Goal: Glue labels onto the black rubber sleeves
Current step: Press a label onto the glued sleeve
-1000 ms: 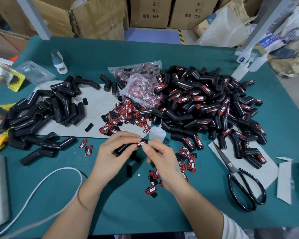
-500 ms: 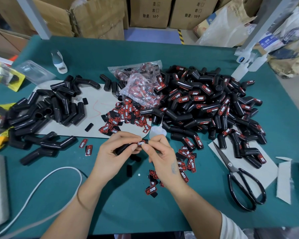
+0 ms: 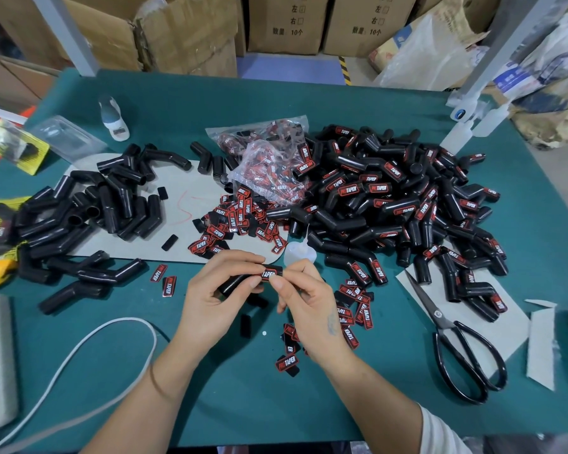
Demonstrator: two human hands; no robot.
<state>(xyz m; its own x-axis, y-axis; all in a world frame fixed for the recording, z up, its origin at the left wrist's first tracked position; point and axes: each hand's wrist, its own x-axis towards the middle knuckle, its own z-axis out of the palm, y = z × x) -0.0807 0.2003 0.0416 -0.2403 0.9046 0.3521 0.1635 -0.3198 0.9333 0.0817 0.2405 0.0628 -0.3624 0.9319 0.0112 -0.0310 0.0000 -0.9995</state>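
Both hands meet above the green worktop (image 3: 309, 103), near its front middle. Left hand (image 3: 217, 299) grips a black sleeve (image 3: 240, 283), fingers curled round its body; the sleeve lies roughly level, its far end pointing right. Right hand (image 3: 305, 299) pinches that end, thumb and forefinger pressing on a red-and-black label (image 3: 269, 274) that sits on the sleeve's upper face. Label reads "TAPER".

Left of the hands: pile of bare sleeves (image 3: 89, 211), partly on a grey card (image 3: 191, 188), partly on the cloth. Right of centre: much larger heap of labelled sleeves (image 3: 407, 204), touching one another, some overlapping.

Loose labels (image 3: 240, 221) are scattered on the card just behind the hands; more labels (image 3: 354, 306) lie just right of the right hand, and two (image 3: 164, 280) sit apart to the left of the left hand. A clear bag (image 3: 269, 165) of labels rests against the big heap. A small translucent glue bottle (image 3: 297, 252) stands just behind the right hand's fingers.

Black scissors (image 3: 456, 348) lie at right, blades toward the heap, partly on a second grey card. White cord (image 3: 89, 355) loops at front left. White bottle (image 3: 114, 119) lies far left rear. Cardboard boxes (image 3: 184, 31) stand beyond the worktop
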